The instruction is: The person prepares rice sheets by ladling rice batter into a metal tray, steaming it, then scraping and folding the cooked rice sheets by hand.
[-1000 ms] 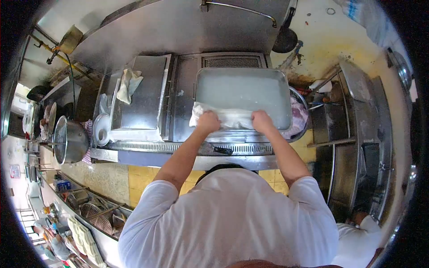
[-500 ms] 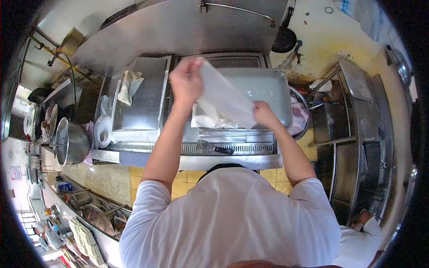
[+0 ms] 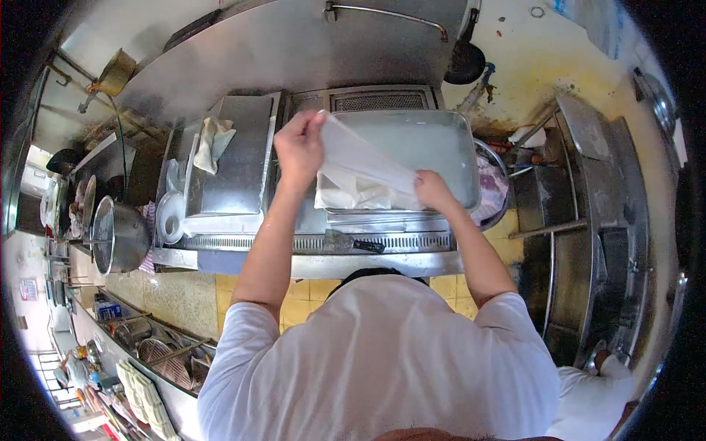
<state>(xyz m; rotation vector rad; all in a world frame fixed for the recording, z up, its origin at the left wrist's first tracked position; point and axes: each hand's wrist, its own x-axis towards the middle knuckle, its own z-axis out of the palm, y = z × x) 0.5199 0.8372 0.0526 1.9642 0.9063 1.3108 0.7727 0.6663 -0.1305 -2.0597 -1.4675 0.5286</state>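
Observation:
A thin, translucent white sheet [image 3: 368, 158] is stretched between my two hands above a large metal tray [image 3: 434, 136]. My left hand [image 3: 300, 141] pinches its upper left corner. The lower right end is gripped by my right hand [image 3: 434, 189], near the tray's front edge. Under the sheet, a folded cream-white cloth or wrapper [image 3: 346, 195] lies at the tray's front left corner. What the tray holds looks pale and smooth; I cannot make out what it is.
Another crumpled cream piece [image 3: 213, 143] lies on a metal lid [image 3: 239, 169] at the left. A black-handled scraper [image 3: 353, 244] rests on the front ledge. A bowl of reddish meat [image 3: 489, 184] stands right of the tray, a pot [image 3: 118, 235] far left. A co-worker's white sleeve [image 3: 596, 397] shows lower right.
My left hand has moved slightly down and left with its corner of the sheet. My right hand has shifted a little downward, and the sheet hangs lower. The co-worker's arm has moved.

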